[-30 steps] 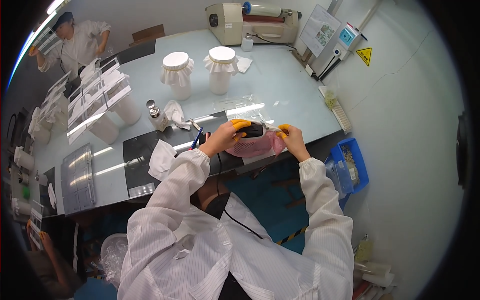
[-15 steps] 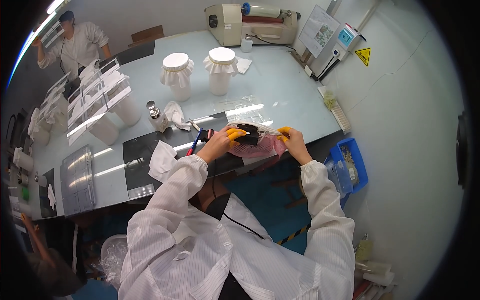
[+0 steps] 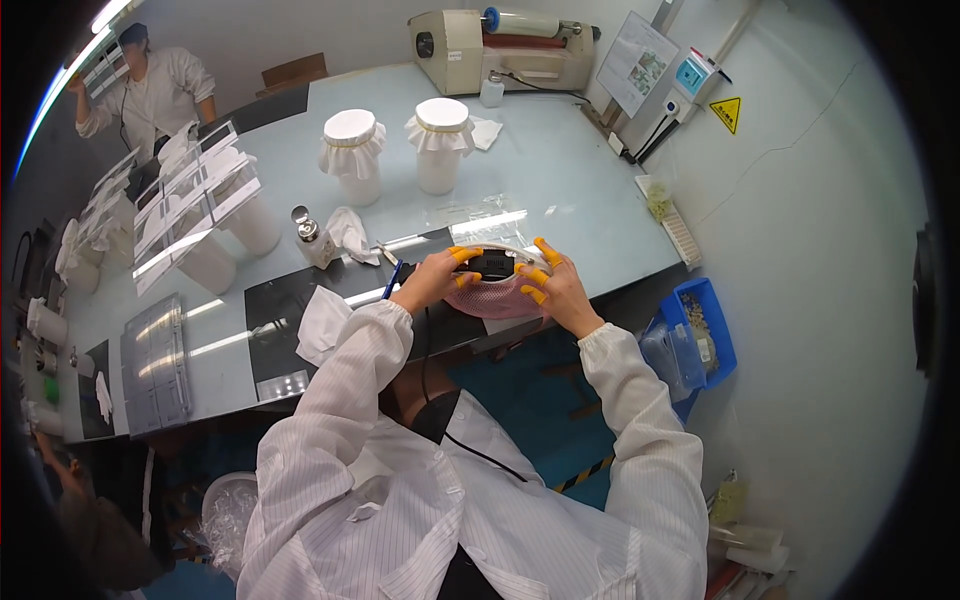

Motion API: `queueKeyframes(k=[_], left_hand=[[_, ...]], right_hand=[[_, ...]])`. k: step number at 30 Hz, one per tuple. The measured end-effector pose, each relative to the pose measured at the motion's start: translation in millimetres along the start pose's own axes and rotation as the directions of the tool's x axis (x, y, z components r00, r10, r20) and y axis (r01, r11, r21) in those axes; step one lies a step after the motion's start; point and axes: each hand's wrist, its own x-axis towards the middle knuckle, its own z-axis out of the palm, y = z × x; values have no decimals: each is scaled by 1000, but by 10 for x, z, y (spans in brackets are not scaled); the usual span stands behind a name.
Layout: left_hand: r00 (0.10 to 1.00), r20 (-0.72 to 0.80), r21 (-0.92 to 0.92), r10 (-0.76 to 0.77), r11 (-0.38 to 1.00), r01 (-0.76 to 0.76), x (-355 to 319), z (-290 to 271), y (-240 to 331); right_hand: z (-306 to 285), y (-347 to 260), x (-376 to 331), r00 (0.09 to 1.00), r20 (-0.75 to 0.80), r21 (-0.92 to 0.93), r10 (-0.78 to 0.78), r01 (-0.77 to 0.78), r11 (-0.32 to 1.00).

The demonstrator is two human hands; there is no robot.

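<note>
Both hands hold a pink mesh cap with a white band along its upper rim, at the near edge of the table. A black box-shaped device sits against the cap, between the hands. My left hand, with yellow finger cots, is closed on the device's left end. My right hand, also in yellow finger cots, has its fingers curled round the white band at the cap's right side. Beside my left hand lies a blue pen, partly hidden. A black cable hangs below my left hand.
Two white cloth-covered jars stand behind. To the left are a pump bottle, white cloths, and clear panels on white containers. A roller machine sits at the back; a blue bin stands by the right wall.
My right hand has moved left and closer to the black device, its fingers now on the band beside it. The device and cap have turned and now face up more squarely.
</note>
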Motion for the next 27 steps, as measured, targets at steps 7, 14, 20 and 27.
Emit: queueKeyframes(k=[7,14,20,27], left_hand=[[1000,-8,80,1,997,-1,9,-11,80],[1000,3,65,-28,998,27,7,-64,188],[998,1,15,68,998,-68,-17,17,42],[993,78,48,88,995,-92,-45,34,126]], right_hand=[[143,-28,84,997,52,6,-58,58,998],[83,-87,106,994,92,64,-64,58,996],[87,-156,124,996,87,186,-35,18,982],[137,-178,73,990,133,261,-49,13,965]])
